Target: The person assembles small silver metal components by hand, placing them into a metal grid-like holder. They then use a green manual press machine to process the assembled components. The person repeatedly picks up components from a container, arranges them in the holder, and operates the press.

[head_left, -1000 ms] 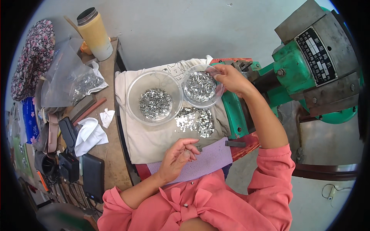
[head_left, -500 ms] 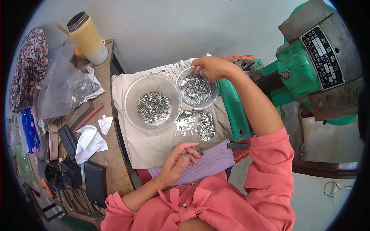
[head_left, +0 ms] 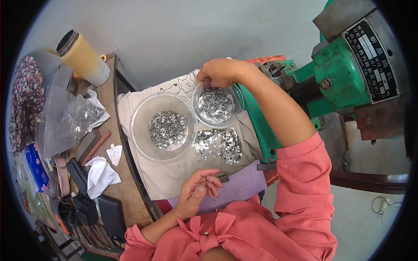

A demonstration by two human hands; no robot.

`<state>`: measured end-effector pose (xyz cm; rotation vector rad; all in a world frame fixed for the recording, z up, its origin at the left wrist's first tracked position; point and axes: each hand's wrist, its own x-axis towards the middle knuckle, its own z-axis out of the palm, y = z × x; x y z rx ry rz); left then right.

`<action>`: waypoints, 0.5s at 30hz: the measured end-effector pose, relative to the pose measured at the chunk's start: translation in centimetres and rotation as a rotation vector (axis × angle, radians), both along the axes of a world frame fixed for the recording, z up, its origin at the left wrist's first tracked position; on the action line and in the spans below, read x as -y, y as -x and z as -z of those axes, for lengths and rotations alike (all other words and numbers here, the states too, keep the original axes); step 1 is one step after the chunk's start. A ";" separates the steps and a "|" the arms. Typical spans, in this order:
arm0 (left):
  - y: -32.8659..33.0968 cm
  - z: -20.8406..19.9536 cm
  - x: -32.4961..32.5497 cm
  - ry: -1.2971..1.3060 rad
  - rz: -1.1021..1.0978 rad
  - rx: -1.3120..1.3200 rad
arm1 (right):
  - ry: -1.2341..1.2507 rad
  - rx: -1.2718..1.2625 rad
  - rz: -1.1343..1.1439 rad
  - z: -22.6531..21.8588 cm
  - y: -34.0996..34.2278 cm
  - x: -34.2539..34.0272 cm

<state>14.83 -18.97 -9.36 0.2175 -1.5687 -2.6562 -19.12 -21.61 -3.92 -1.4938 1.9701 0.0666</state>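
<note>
At left, we see wide clear tub (head_left: 141,135) holding small metal bits (head_left: 167,129), place on beige cloth (head_left: 152,176) unchanged. Our left hand (head_left: 198,190) still near purple mat (head_left: 246,179), fingers loosely spread and curled, small dark metal piece (head_left: 223,178) beside fingertips. Smaller clear bowl (head_left: 238,103) of silvery slivers (head_left: 215,106) just right of tub. Our right hand (head_left: 221,73) has shifted from bowl's right rim to far-left rim; fingers bent down, we cannot tell whether pinching. Green press (head_left: 337,69) far right.
</note>
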 end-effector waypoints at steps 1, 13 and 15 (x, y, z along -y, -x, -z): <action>-0.3 -0.1 0.0 -0.007 -0.014 -0.010 | -0.014 -0.022 -0.033 -0.3 -0.6 0.4; -1.3 0.0 0.0 0.077 -0.147 -0.040 | 0.045 -0.049 -0.084 -0.9 -2.7 0.5; -1.2 -0.1 0.0 0.086 -0.146 -0.044 | 0.174 -0.062 -0.039 0.5 -2.5 0.0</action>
